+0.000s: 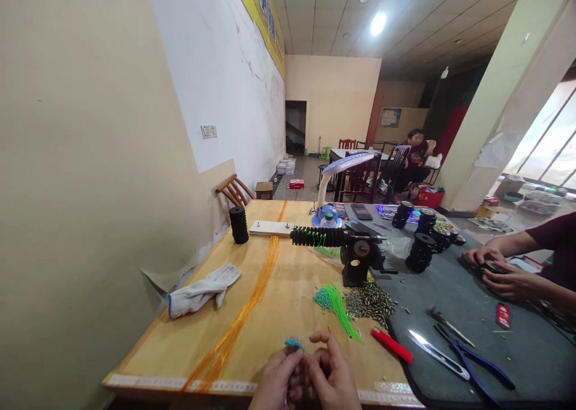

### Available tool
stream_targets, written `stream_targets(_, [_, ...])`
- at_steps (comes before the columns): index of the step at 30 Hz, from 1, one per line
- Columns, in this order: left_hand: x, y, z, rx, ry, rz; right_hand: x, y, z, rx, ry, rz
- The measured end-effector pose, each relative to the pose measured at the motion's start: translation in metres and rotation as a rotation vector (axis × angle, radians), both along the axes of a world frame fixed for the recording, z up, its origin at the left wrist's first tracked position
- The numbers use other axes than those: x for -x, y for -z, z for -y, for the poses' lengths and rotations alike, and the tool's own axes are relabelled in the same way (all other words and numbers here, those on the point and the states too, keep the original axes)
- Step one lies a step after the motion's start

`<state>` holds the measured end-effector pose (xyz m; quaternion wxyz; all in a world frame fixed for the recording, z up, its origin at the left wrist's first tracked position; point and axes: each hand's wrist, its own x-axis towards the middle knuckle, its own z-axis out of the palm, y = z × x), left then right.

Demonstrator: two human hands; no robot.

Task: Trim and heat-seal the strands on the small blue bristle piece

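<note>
Both my hands are at the near edge of the wooden table [279, 302], close together. My left hand [276, 380] has its fingers curled and pinches a small teal piece [293, 343] at its fingertips. My right hand [333, 371] is curled too, thumb and forefinger bent toward the same piece. Just beyond them lie a bunch of green strands [341, 307] with teal beads [322, 298] and a heap of dark beads [371, 302]. A red lighter [391, 345] lies to the right of my right hand.
A black winding tool [346, 248] stands mid-table, with orange strands [245, 314], white gloves [202, 290], a black spool [238, 224] and a desk lamp [342, 170]. A dark mat [454, 284] holds snips [438, 355], pliers [477, 362] and spools. Another person's hands [499, 272] work at the right; someone sits far back.
</note>
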<state>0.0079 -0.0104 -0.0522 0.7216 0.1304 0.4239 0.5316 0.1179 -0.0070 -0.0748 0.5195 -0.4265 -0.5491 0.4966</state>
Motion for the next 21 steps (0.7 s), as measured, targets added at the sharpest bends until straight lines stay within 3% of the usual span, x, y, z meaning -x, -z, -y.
stream_targets(10, [-0.001, 0.005, 0.003, -0.094, 0.036, -0.06, 0.0, 0.002, 0.0, -0.039, 0.041, 0.002])
stream_targets(14, [0.002, 0.004, 0.005, -0.166, 0.085, -0.145, -0.002, -0.008, -0.001, 0.02, -0.066, -0.063])
stream_targets(21, [0.004, 0.01, 0.0, -0.234, 0.003, -0.312, -0.008, -0.022, -0.005, 0.123, -0.144, -0.112])
